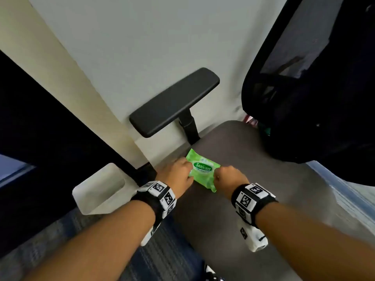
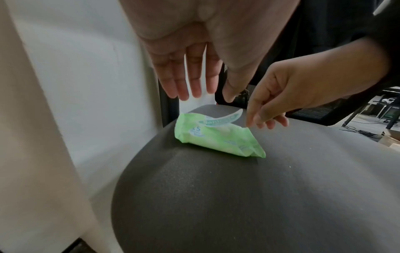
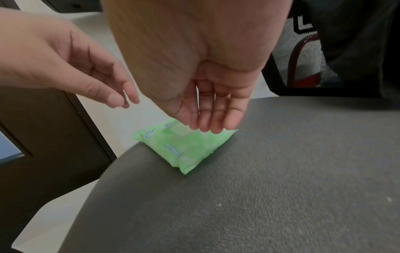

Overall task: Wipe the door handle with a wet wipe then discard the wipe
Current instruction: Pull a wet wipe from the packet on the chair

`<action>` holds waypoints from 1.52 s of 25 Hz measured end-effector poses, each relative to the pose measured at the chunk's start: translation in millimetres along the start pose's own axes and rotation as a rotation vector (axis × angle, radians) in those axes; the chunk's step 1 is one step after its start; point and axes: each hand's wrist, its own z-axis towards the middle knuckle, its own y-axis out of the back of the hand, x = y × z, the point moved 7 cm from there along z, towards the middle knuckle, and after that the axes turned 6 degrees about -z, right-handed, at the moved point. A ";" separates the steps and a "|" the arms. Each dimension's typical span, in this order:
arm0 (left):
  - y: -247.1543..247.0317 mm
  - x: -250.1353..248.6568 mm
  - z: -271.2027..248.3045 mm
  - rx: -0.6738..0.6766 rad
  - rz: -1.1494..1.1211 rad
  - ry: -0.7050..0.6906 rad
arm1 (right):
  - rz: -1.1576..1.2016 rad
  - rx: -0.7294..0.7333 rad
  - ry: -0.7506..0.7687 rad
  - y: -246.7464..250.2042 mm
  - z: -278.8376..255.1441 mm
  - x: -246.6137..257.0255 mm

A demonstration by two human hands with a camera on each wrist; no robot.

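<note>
A green Sanicare wet wipe pack (image 1: 203, 169) lies on the grey chair seat (image 1: 253, 189) near its left edge. My left hand (image 1: 178, 171) hovers over the pack's left end; in the left wrist view its fingers (image 2: 190, 82) are straight and hold nothing. My right hand (image 1: 227, 175) is at the pack's right end. Its fingertips (image 3: 214, 126) point down at the pack (image 3: 184, 149), at or just above the wrapper. The pack's label flap (image 2: 225, 118) stands partly lifted beside the right hand (image 2: 270, 106). No door handle is in view.
The chair's black armrest (image 1: 174, 102) juts out behind the pack, and its dark mesh back (image 1: 314, 78) rises at the right. A white bin (image 1: 99, 189) stands on the floor left of the seat, against a white wall (image 1: 142, 47) and a dark door (image 1: 40, 128).
</note>
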 end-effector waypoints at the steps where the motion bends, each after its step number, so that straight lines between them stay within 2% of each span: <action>1: -7.8 0.0 5.6 0.020 -0.005 0.024 | -0.001 0.028 -0.005 -5.4 4.7 -3.2; 5: -32.4 -1.3 24.9 0.036 -0.012 0.067 | 0.073 0.003 0.041 -23.1 22.9 -11.5; 9: -46.7 -3.0 36.7 0.078 -0.012 0.111 | 0.130 -0.168 0.193 -19.0 30.1 -3.6; 12: -49.6 -1.0 43.4 0.069 -0.040 0.134 | 0.138 -0.209 0.248 -16.5 36.7 3.2; 15: -45.2 5.4 48.6 -0.010 -0.096 0.154 | 0.093 -0.204 0.249 -16.0 45.9 7.7; 19: -39.8 14.5 51.3 -0.085 -0.241 0.191 | -0.020 -0.126 0.200 -21.3 56.6 13.4; 27: -41.2 21.2 48.5 -0.109 -0.331 0.211 | -0.206 -0.107 0.209 -21.7 64.5 33.9; 32: -44.7 25.4 48.5 -0.115 -0.344 0.200 | -0.168 -0.066 0.190 -27.4 74.9 37.8; 38: -45.4 25.9 47.9 -0.124 -0.335 0.182 | 0.025 -0.061 0.231 -20.3 69.2 28.3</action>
